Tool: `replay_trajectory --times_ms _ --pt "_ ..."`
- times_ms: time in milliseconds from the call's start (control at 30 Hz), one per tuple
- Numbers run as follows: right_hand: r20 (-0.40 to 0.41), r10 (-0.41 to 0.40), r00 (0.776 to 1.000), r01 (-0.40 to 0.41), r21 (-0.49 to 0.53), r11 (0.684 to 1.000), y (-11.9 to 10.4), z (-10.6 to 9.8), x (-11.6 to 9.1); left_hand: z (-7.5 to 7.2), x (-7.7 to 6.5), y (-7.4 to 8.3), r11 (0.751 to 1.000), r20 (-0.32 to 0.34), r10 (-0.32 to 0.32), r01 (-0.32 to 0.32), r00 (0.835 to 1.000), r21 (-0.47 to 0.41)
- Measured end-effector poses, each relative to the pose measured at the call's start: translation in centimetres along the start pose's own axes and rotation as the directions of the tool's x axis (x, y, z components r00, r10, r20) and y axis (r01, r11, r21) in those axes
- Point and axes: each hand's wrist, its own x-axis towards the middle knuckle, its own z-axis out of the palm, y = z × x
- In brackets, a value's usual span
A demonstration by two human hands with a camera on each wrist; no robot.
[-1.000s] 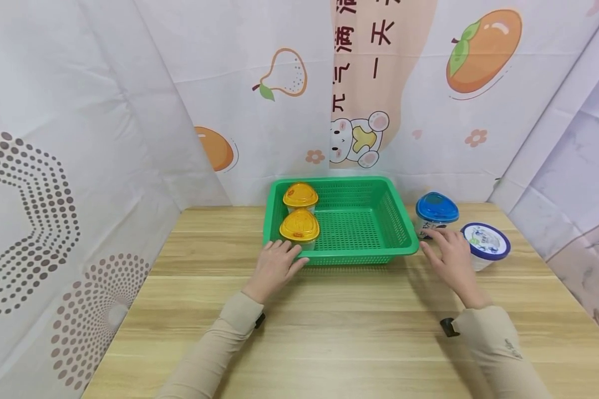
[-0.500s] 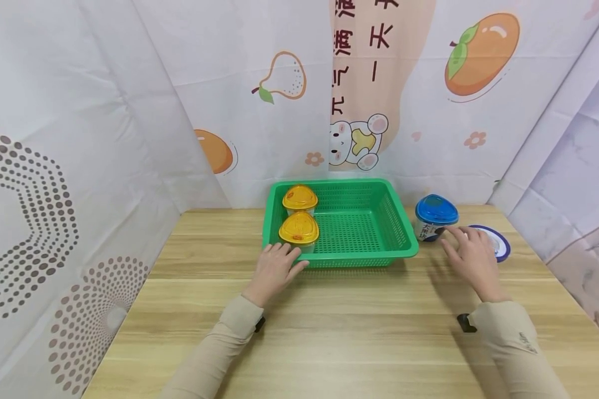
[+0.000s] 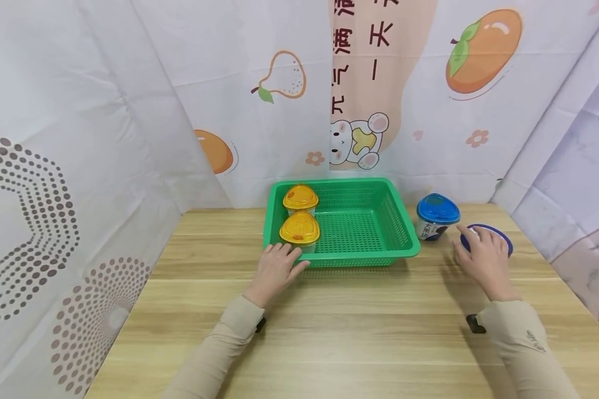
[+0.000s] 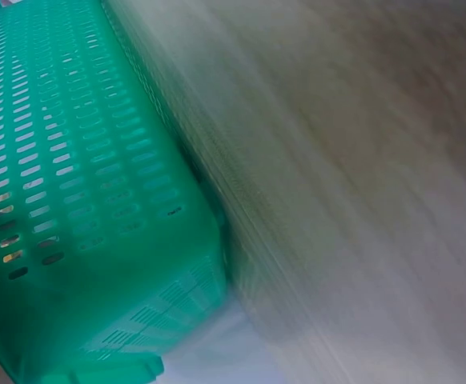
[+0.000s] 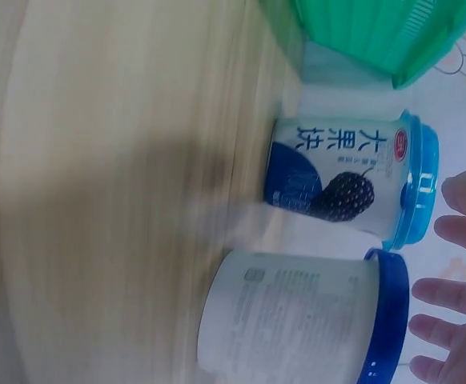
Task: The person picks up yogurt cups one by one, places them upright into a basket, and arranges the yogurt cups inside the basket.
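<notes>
My left hand (image 3: 273, 269) rests at the front left corner of a green plastic basket (image 3: 359, 254), its fingers on the rim. Two cups with yellow lids stand at the basket's left side, a front cup (image 3: 299, 227) and a back cup (image 3: 300, 198). My right hand (image 3: 485, 263) is over a white tub with a dark blue lid (image 3: 504, 244), covering part of it. In the right wrist view its spread fingers (image 5: 449, 296) are beside the tub's lid (image 5: 389, 320), holding nothing. A blue-lidded cup (image 3: 436, 216) with a dark berry picture stands between basket and tub.
The wooden table (image 3: 349, 338) extends in front of the basket. A printed curtain (image 3: 259, 127) hangs right behind the basket and cups, and more curtain (image 3: 579, 183) borders the table's right side.
My right hand has moved right, from in front of the blue-lidded cup to over the blue-lidded tub. My left hand, the basket and the cups stay in place.
</notes>
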Motion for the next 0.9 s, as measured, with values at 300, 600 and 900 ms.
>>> replay_trajectory --times_ms 300,600,900 --pt "0.023 0.027 0.999 -0.027 -0.007 1.0 1.4 -0.2 0.2 -0.1 -0.1 0.1 1.0 0.019 -0.008 0.007 1.0 0.01" --pt "0.092 0.054 0.994 -0.052 -0.019 0.998 1.9 -0.2 0.4 -0.1 -0.1 0.2 1.0 0.017 -0.004 0.004 1.0 0.017" --pt "0.134 0.059 0.989 -0.054 -0.043 0.998 2.6 -0.2 0.9 0.0 -0.2 0.1 1.0 -0.008 -0.002 0.001 1.0 -0.021"
